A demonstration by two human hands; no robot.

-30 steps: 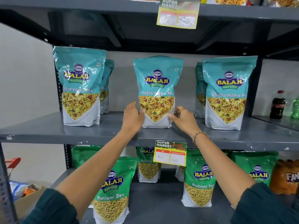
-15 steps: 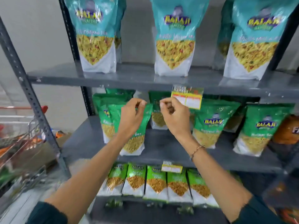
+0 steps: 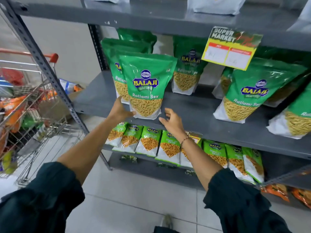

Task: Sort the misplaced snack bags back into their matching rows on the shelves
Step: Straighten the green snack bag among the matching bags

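Item in hand: front Ratlami Sev bag (image 3: 146, 86), green, upright at the front edge of the middle shelf (image 3: 193, 113), overlapping a second bag of the same kind (image 3: 117, 78) just behind and to its left.
Left hand (image 3: 120, 110): against the bag's lower left corner, fingers spread along its side; touching, not closed around it.
Right hand (image 3: 171, 120): open, fingers apart, just beside the bag's lower right corner and apparently clear of it, though the angle leaves that uncertain.
Row on this shelf: further Ratlami Sev bags (image 3: 252, 91) stand to the right and at the back, all green; nothing of another colour shows among them.
Shelf below: a row of smaller green-and-white packets (image 3: 148, 142), leaning side by side.
Shelf above: only white bag bottoms visible.
Price tag (image 3: 230, 47): yellow card hanging from the upper shelf edge.
Trolley (image 3: 27, 101): wire cart at the left, holding mixed packets.
Step judged: squaring up or seating this bag in its matching row; it already sits with its own kind.
Next move calls for: both palms closing on the lower sides, then a level push back so the bag stands straight and does not tip off the edge.
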